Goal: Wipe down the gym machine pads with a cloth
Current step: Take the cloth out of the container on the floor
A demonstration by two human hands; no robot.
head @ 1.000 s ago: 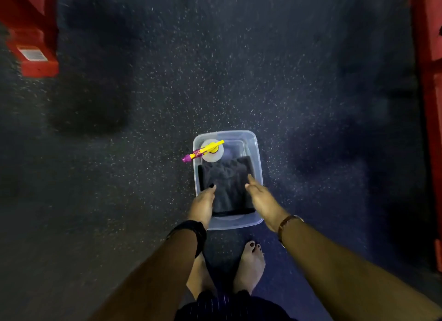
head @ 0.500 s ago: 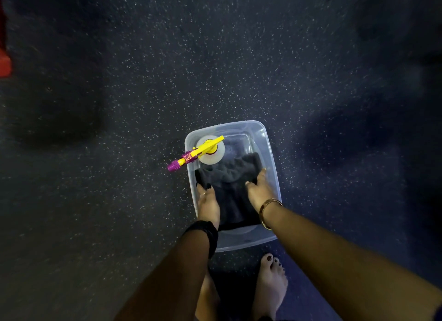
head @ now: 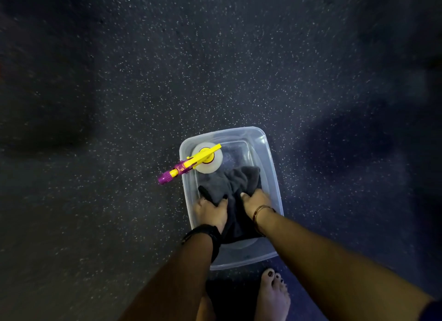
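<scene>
A dark grey cloth (head: 235,180) lies bunched inside a clear plastic tub (head: 271,167) on the floor. My left hand (head: 210,211) grips the cloth's left side, fingers curled into the fabric. My right hand (head: 256,201), with a thin bangle at the wrist, is closed on the cloth's right side. A spray bottle (head: 207,161) with a yellow and purple trigger head stands in the tub's far left corner, its nozzle sticking out over the rim. No gym machine pad is in view.
Dark speckled rubber floor (head: 215,69) surrounds the tub on all sides. My bare feet (head: 272,294) stand just behind the tub's near edge.
Both hands went from resting flat at the cloth's edges to gripping it, and the cloth is now bunched up. The view moved closer; the red machine frames left the picture.
</scene>
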